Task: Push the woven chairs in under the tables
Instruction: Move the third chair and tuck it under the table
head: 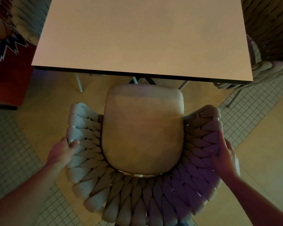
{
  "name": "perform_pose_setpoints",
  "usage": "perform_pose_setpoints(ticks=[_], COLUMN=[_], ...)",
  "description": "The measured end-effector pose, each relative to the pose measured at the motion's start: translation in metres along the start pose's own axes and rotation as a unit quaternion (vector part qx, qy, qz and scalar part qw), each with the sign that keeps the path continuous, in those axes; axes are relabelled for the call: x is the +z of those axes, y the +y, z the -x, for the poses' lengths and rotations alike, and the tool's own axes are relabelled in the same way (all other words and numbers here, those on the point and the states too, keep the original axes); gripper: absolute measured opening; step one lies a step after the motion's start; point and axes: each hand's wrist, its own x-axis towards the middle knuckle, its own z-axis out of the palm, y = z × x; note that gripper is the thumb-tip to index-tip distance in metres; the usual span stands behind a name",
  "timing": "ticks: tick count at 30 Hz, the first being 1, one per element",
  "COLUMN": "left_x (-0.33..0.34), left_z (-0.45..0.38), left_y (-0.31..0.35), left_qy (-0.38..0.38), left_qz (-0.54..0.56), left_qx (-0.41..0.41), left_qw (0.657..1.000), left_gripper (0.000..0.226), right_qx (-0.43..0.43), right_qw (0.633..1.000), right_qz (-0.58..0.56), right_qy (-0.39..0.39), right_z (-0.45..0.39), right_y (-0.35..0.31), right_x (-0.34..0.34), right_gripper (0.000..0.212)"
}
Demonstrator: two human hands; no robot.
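A woven chair (131,198) with a thick rope-braided curved back and a smooth beige seat cushion (143,129) stands right below me, facing a pale square table (142,36). The cushion's front edge sits just short of the table's near edge. My left hand (62,152) grips the left arm of the woven back, thumb over the rim. My right hand (225,156) holds the right arm of the back, fingers lying along the weave.
A second woven chair (271,46) stands at the table's right side, another (31,15) at the far left. A red panel with a printed graphic (5,51) stands to the left. Thin metal table legs (79,84) show under the table. The floor is small white tiles and beige slabs.
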Motion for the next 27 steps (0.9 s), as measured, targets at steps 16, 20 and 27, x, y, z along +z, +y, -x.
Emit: perform_pose_setpoints(ticks=[16, 20, 27], left_x=[0.001, 0.002, 0.0], left_z=[0.001, 0.001, 0.006], left_y=[0.0, -0.002, -0.002], left_qy=[-0.001, 0.0, -0.011], left_qz=[0.007, 0.015, 0.035], left_qx=[-0.004, -0.011, -0.015], left_qw=[1.0, 1.0, 0.999], left_gripper=[0.043, 0.038, 0.041], right_qx=[-0.003, -0.002, 0.01], right_qw=[1.0, 1.0, 0.999], right_qz=[0.005, 0.003, -0.02], right_qy=[-0.009, -0.002, -0.024], right_z=[0.009, 0.013, 0.013], right_y=[0.0, 0.0, -0.001], right_x=[-0.003, -0.003, -0.005], right_gripper=[0.096, 0.096, 0.104])
